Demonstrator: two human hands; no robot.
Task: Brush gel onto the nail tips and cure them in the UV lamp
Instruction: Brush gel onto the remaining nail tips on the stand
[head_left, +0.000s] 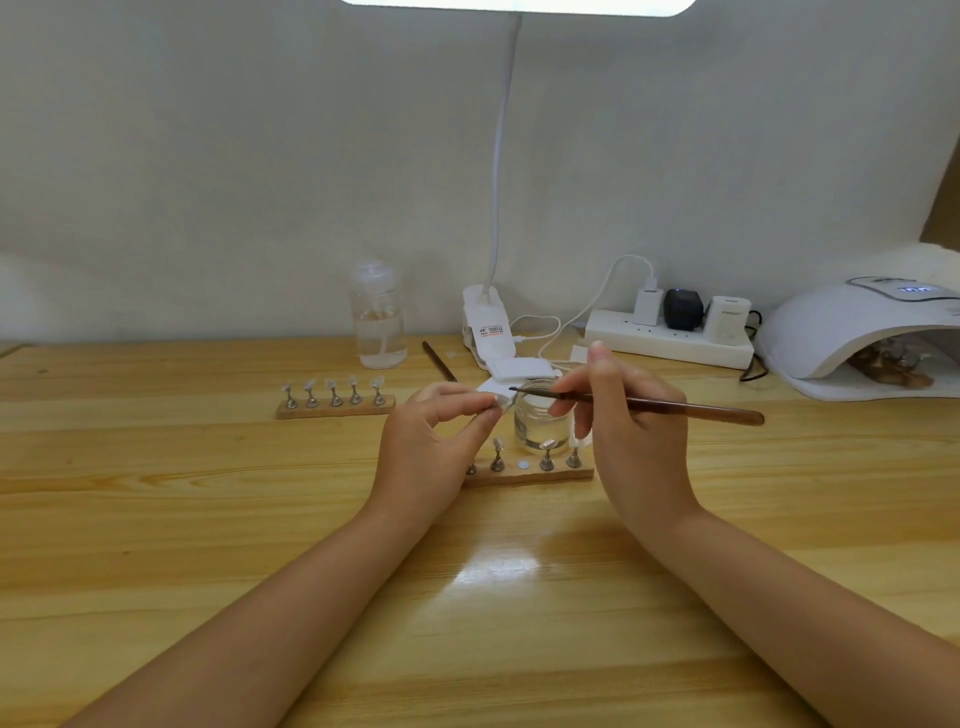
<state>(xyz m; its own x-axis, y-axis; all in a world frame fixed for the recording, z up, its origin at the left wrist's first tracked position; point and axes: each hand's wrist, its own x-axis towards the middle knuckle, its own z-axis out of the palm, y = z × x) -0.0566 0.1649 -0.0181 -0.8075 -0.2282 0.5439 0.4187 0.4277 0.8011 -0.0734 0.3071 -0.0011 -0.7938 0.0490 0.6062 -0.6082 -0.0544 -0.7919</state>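
My left hand (434, 449) pinches a nail tip on its small stand (501, 405), lifted above the table. My right hand (631, 415) grips a brown gel brush (675, 408) like a pen, its bristles almost at the held tip. Just behind stands an open glass gel jar (540, 421). Below my hands lies a wooden holder (530, 474) carrying several nail tips on metal stands, with one bare magnet spot. A second wooden holder (335, 406) with several tips lies to the left. The white UV lamp (857, 338) sits at the far right, with another holder inside it.
A clear pump bottle (378, 317) stands at the back left. A clip-on desk lamp (488, 322) and white pads (524, 369) sit behind the jar. A power strip (670, 338) with plugs lies along the wall. A second brush (439, 361) lies near the lamp clip.
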